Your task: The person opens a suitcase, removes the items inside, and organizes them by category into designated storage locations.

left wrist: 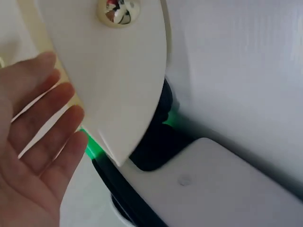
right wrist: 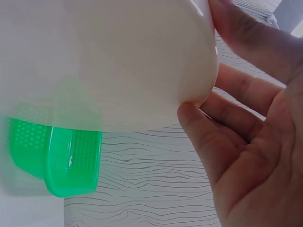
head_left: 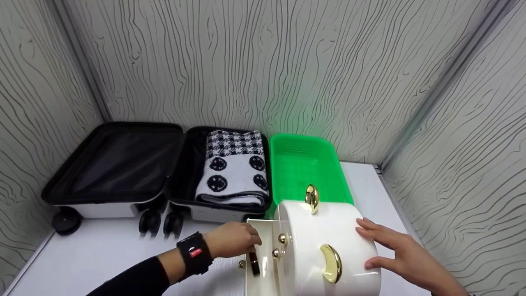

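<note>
A white rounded cosmetics case (head_left: 328, 230) with gold handles stands at the table's front. Its lower drawer (head_left: 265, 230) is pulled out to the left, and a dark lipstick tube (head_left: 254, 264) lies inside. My left hand (head_left: 230, 240) hovers at the drawer's rim, fingertips beside the tube's far end. In the left wrist view its fingers (left wrist: 57, 118) are loosely extended at the drawer front (left wrist: 113, 71), and the tube is hidden. My right hand (head_left: 407, 257) has its fingertips against the case's right side. In the right wrist view the thumb and fingers (right wrist: 203, 137) spread around the case's curved edge.
Behind the case stands a green plastic basket (head_left: 343, 176). An open suitcase (head_left: 119, 164) lies to the left, wheels toward me, with a folded black-and-white knitted blanket (head_left: 234, 172) in its right half. Patterned walls (head_left: 246, 61) enclose the white table (head_left: 213, 279).
</note>
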The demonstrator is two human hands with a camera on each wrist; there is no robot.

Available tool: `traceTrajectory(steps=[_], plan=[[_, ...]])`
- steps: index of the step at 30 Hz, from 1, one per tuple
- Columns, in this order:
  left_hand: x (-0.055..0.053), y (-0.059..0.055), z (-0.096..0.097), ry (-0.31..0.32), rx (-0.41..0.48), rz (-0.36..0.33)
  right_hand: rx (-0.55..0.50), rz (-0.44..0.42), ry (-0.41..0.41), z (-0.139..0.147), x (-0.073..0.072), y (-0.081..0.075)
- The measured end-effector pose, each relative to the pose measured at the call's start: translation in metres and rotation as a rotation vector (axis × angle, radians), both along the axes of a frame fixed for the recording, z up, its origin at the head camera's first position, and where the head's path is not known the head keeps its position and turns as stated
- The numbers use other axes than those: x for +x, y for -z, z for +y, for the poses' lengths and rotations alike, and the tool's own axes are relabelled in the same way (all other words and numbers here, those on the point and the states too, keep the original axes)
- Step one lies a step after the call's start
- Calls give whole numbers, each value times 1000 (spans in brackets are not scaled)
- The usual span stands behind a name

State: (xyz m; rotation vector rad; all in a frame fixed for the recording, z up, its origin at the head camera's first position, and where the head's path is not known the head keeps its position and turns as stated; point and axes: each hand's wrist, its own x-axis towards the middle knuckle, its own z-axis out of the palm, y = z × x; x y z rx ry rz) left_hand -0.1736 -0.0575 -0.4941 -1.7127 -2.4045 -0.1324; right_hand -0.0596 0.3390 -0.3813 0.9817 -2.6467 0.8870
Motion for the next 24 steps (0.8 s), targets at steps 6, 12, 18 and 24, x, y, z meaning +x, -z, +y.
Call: traceTrajectory(steps=[6,12,18,24], plan=[[12,17,-31,-199,315,-152,-8,-13,6,0,1,0],[28,42,-45,-323,405,-376,3,-24,26,-2,2,-3],[34,61,-40,-307,388,-530,-5,-55,36,-3,3,-3],[36,67,-33,-307,432,-663,-7,-36,30,-4,2,-3]])
